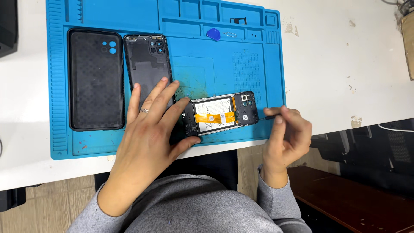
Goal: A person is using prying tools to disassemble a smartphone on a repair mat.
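Observation:
An opened smartphone [222, 114] lies back-up on the blue work mat [250, 73], its battery and orange flex cables exposed. My left hand [151, 125] presses on its left end with spread fingers, a ring on one finger. At the phone's right end, my right hand [286, 136] pinches a thin black screwdriver [271, 115], whose tip points at the camera end of the phone. The removed black back cover [148, 64] lies just behind my left hand, partly hidden by my fingers.
A black phone case [95, 80] rests at the mat's left. A blue pick [213, 34] and a small metal pin [233, 35] sit in the mat's upper trays. The white table [345, 64] extends right; a dark bench [358, 203] stands below.

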